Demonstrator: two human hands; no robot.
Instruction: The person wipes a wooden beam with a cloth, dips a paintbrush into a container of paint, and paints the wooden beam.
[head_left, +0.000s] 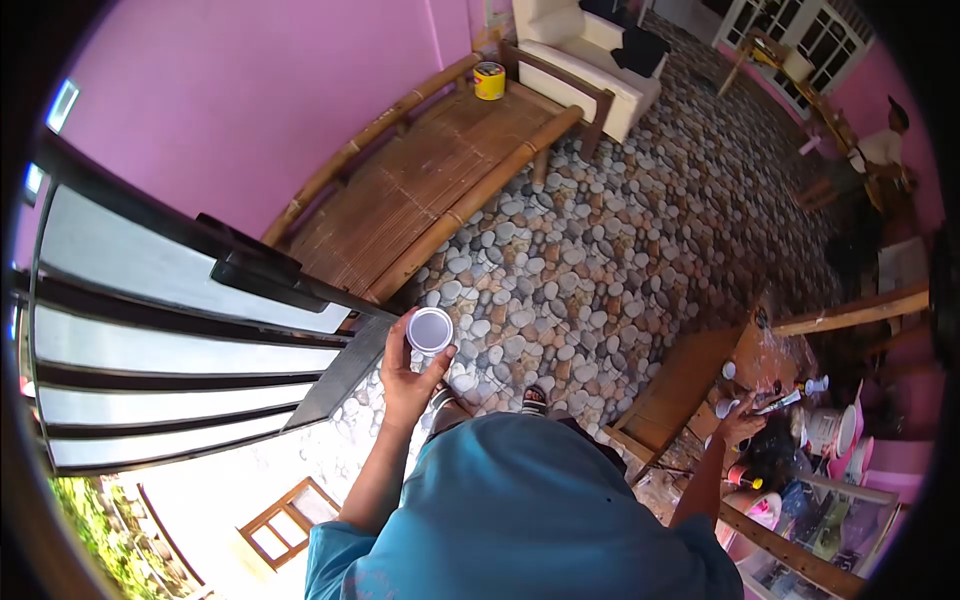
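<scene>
My left hand (405,375) is closed around a small round white-rimmed container (430,331), held out over the pebble-patterned floor; its round face looks greyish. Off to the right, my right hand (738,424) reaches over a cluttered surface, beside a slim whitish tube or brush (778,403). Whether its fingers hold anything is too small to tell. Near that hand are a white bucket (824,430) and a bottle with a yellow-and-red cap (743,477).
A bamboo bench (430,170) carrying a yellow can (489,81) stands along the pink wall. A black-framed door (180,330) is at the left. A wooden board (680,385) lies right of my feet. Another person (880,150) sits at the far right.
</scene>
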